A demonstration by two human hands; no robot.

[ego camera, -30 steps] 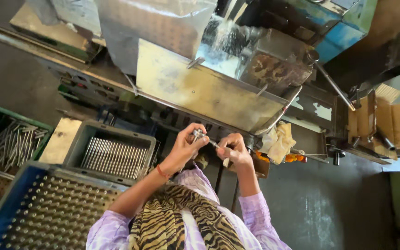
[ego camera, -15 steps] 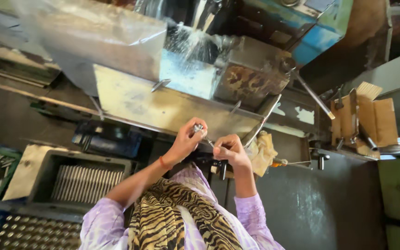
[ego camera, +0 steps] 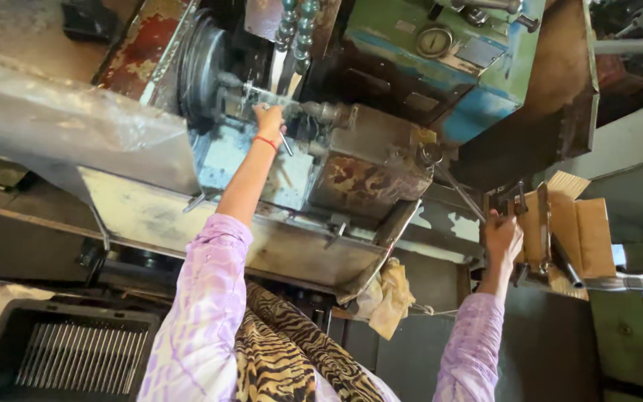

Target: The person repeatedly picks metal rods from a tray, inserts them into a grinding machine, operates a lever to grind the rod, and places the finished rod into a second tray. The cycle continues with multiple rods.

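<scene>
a second ago i had both hands together over my lap on a small metal piece; now my left hand (ego camera: 268,119) is up at the chuck (ego camera: 210,74), fingers closed on a slim rod (ego camera: 286,143) there. my right hand (ego camera: 501,240) has gone out to grip the lever (ego camera: 519,223) by the machine's right edge, so the piece looks loaded.

Open brown cardboard box (ego camera: 578,231), right of the machine; round pale dial gauge (ego camera: 434,42) on the far green housing.
</scene>
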